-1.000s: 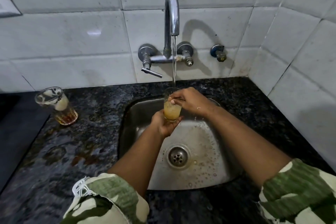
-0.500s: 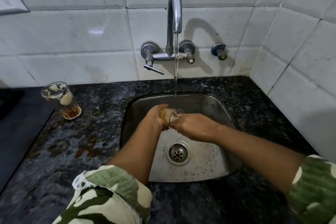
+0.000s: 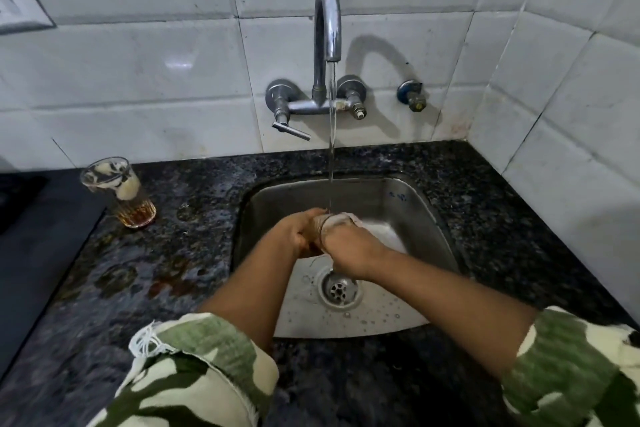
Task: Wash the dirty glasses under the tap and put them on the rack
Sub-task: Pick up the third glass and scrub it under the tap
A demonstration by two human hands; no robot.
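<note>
Your left hand (image 3: 300, 231) is curled round the base end of the small clear drinking glass (image 3: 333, 222), and your right hand (image 3: 349, 251) grips it at the mouth end, fingers over or inside the rim, I cannot tell which; the glass lies tipped on its side between them, low over the stainless steel sink basin (image 3: 408, 204), with the thin stream from the curved chrome wall tap (image 3: 327, 24) landing on it near the rim. By my reading you are mid-wash on this first glass; it looks mostly emptied, though whether it is clean is too small to judge.

Left of the sink, well apart from your hands, the second ribbed clear glass (image 3: 119, 192) stands upright on the wet black speckled granite counter (image 3: 166, 253) near the white tiled wall (image 3: 138, 62); it holds brown liquid at the bottom and pale residue up its sides, so it looks untouched.

No rack shows anywhere in view; nothing has been racked as far as can be seen. Left to do: finish rinsing this glass, rack it, then wash and rack the other.
</note>
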